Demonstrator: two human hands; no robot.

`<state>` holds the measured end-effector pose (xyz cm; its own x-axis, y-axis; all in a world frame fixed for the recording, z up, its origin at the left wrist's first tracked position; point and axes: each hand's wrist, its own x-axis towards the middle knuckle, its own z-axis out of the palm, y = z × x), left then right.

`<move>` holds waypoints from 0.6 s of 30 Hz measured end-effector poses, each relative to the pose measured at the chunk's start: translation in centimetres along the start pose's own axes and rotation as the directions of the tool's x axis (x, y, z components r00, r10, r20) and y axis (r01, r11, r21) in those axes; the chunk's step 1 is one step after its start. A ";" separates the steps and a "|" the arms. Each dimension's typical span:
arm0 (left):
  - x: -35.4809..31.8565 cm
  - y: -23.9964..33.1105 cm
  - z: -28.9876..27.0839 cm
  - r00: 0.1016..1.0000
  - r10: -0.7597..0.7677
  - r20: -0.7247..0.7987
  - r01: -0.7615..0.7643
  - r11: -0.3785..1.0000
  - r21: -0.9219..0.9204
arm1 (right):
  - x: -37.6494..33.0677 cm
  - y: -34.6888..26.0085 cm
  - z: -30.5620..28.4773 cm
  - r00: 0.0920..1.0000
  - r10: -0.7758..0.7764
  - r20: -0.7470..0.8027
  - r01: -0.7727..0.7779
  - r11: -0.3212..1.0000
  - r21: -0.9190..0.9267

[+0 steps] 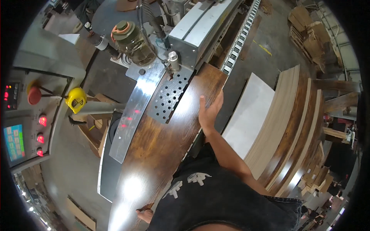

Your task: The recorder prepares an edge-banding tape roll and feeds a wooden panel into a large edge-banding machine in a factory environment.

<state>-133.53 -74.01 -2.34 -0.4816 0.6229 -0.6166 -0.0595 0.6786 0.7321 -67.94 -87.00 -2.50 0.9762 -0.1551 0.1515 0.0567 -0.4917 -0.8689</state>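
Note:
A long brown wood-grain board (154,144) lies on the machine bed, running from the lower left up under the machine's head. My right hand (210,111) grips the board's right edge, its thumb on the top face and its fingers along the side. Low in the view, my left hand (145,215) is at the near part of the same edge, fingers on the top; my clothing hides most of it. A perforated metal plate (169,96) lies over the board's left side, beside a long metal guide strip (129,134).
A control panel (29,119) with lit red buttons stands left, a yellow tape measure (76,99) beside it. A clear jar (133,42) sits on the machine. A toothed conveyor track (239,38) runs beyond the board. Stacked boards (277,119) stand close on the right.

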 end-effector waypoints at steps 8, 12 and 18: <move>-4.9 -3.8 9.1 0.904 0.336 0.265 -0.377 0.918 0.122 | 7.9 4.2 -0.5 0.991 -0.066 -0.115 0.051 0.990 -0.134; -6.2 -3.6 16.6 0.977 -0.191 0.092 0.210 0.829 -0.518 | 11.4 4.2 -1.6 0.992 -0.033 -0.123 -0.003 0.960 -0.281; -14.9 -2.3 22.1 0.923 -0.238 -0.301 0.110 0.916 -0.386 | 2.9 0.5 -3.2 0.947 -0.273 -0.168 0.254 0.959 -0.127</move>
<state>-106.93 -76.24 -1.18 -0.6936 0.2966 -0.6565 -0.4451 0.5401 0.7143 -65.73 -90.47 -0.98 0.8741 -0.1560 0.4601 0.2762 -0.6193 -0.7349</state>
